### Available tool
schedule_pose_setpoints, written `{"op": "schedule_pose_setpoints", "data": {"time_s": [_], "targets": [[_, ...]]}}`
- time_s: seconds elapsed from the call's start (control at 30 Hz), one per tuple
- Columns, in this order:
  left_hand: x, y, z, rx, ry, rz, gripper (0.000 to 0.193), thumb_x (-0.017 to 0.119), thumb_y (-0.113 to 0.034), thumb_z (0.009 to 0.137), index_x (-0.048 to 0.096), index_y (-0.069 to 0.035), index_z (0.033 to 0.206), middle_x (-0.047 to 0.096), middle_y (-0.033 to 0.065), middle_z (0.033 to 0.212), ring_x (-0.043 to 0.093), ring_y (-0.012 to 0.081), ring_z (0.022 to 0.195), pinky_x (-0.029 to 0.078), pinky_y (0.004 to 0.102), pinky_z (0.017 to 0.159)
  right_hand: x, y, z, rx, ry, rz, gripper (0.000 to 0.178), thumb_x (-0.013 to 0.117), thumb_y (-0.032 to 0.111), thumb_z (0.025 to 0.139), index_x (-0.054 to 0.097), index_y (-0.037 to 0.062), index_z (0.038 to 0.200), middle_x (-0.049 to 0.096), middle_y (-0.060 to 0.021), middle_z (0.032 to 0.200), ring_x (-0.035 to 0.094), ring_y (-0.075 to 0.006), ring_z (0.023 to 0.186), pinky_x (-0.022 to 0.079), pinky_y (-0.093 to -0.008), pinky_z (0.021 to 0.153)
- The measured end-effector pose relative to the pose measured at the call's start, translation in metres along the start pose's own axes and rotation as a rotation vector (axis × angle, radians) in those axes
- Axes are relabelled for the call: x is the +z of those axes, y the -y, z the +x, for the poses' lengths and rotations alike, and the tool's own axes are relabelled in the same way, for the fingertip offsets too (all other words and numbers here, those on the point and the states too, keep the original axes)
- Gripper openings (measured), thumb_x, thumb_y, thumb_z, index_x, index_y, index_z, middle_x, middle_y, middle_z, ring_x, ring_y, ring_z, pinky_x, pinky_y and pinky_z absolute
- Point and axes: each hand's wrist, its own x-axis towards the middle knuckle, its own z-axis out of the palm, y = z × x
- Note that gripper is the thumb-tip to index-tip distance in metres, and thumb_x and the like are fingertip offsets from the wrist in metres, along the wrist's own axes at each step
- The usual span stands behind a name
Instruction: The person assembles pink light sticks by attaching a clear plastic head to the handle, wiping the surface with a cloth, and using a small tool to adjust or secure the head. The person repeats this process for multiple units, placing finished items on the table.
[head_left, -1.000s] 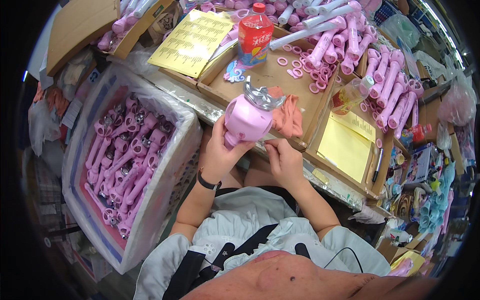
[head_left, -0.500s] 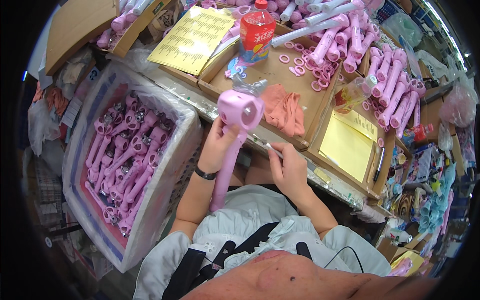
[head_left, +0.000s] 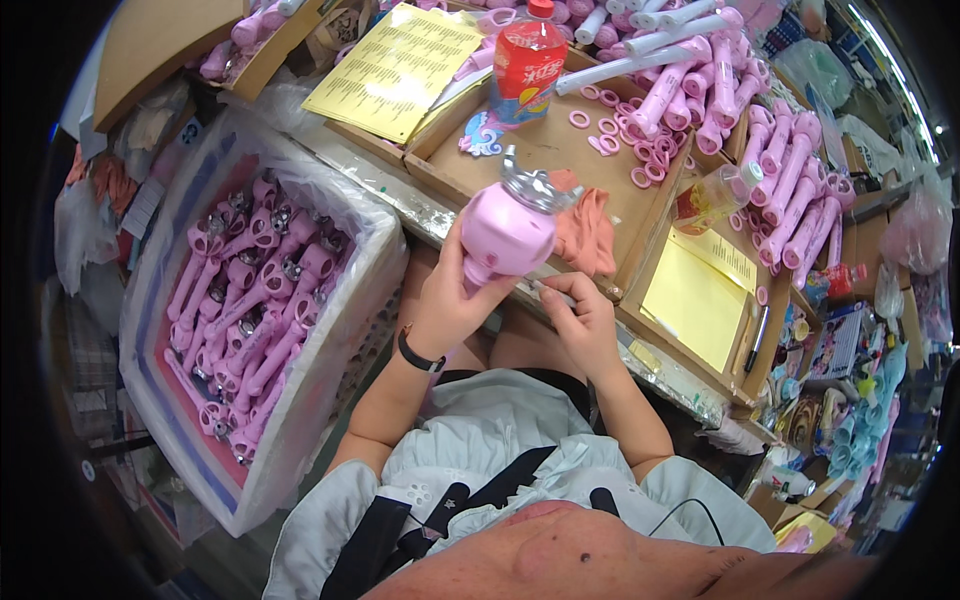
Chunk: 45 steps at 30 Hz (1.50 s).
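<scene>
A pink toy wand [head_left: 508,238] with a silver crown on its rounded head is in my left hand [head_left: 448,300], the fingers wrapped just below the head. The smooth side of the head faces up; most of its handle is hidden by my hand and forearm. My right hand [head_left: 580,315] is closed in a pinch round a slim white tool [head_left: 537,287], mostly covered by the fingers. It stays a little to the right of the wand, apart from it. Behind the wand head lies a crumpled orange cloth [head_left: 592,238].
At left stands a plastic-lined crate [head_left: 370,270] of crowned pink wands. Ahead, a cardboard tray [head_left: 450,150] bears a red-labelled bottle [head_left: 528,68] and pink rings [head_left: 652,165]. Yellow sheets [head_left: 695,310], a black pen [head_left: 759,335] and pink handles [head_left: 785,185] are at right.
My left hand has turned the wand, so a smooth side of the head shows instead of the opening, and brought it slightly right. My right hand keeps its pinch on the tool.
</scene>
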Motion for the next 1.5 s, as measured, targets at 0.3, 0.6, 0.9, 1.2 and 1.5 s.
{"op": "schedule_pose_setpoints", "data": {"time_s": [0.3, 0.6, 0.9, 1.2, 1.5], "targets": [[-0.003, -0.013, -0.006, 0.023, 0.071, 0.455, 0.086, 0.072, -0.030, 0.077, 0.023, 0.004, 0.139, 0.054, 0.0264, 0.118, 0.059, 0.0363, 0.103, 0.048, 0.0355, 0.083, -0.020, -0.014, 0.008, 0.726, 0.472, 1.044, 0.019, 0.055, 0.020, 0.092, 0.058, 0.0015, 0.092, 0.051, -0.0017, 0.063, 0.043, -0.0060, 0.052, 0.031, -0.0218, 0.047], [0.002, -0.010, -0.004, -0.056, 0.026, 0.311, 0.085, 0.073, -0.032, 0.076, 0.026, 0.004, 0.137, 0.055, 0.0261, 0.117, 0.058, 0.0355, 0.105, 0.047, 0.0369, 0.084, 0.006, -0.025, -0.004, -0.161, 0.027, -0.136, 0.017, 0.054, 0.016, 0.093, 0.059, 0.0005, 0.091, 0.049, -0.0001, 0.062, 0.041, -0.0082, 0.053, 0.034, -0.0222, 0.051], [-0.004, -0.011, -0.005, -0.102, 0.123, 0.263, 0.081, 0.072, -0.025, 0.077, 0.027, 0.003, 0.137, 0.053, 0.0217, 0.122, 0.056, 0.0265, 0.111, 0.045, 0.0330, 0.090, -0.021, -0.019, 0.009, 0.834, 0.550, 1.012, 0.028, 0.044, 0.029, 0.098, 0.053, 0.0045, 0.087, 0.030, 0.0060, 0.050, 0.021, -0.0036, 0.038, 0.018, -0.0213, 0.035], [0.011, -0.003, 0.014, -0.193, -0.238, -0.784, 0.050, 0.065, -0.011, 0.085, 0.037, -0.008, 0.126, 0.051, 0.0050, 0.110, 0.052, 0.0118, 0.098, 0.045, 0.0272, 0.083, 0.031, -0.036, -0.029, 0.039, 0.227, 0.250, 0.050, 0.078, 0.015, 0.069, 0.035, 0.0047, 0.093, 0.048, -0.0138, 0.114, 0.046, -0.0197, 0.105, 0.037, -0.0343, 0.093], [-0.031, 0.016, 0.015, -0.545, 0.255, -1.245, 0.034, 0.054, -0.008, 0.087, 0.049, 0.001, 0.120, 0.061, 0.0133, 0.111, 0.062, 0.0257, 0.099, 0.049, 0.0378, 0.088, 0.009, -0.035, -0.034, 0.187, 0.421, 0.851, 0.048, 0.066, -0.005, 0.075, 0.025, 0.0134, 0.092, 0.051, -0.0208, 0.109, 0.058, -0.0193, 0.078, 0.049, -0.0320, 0.065]]}}
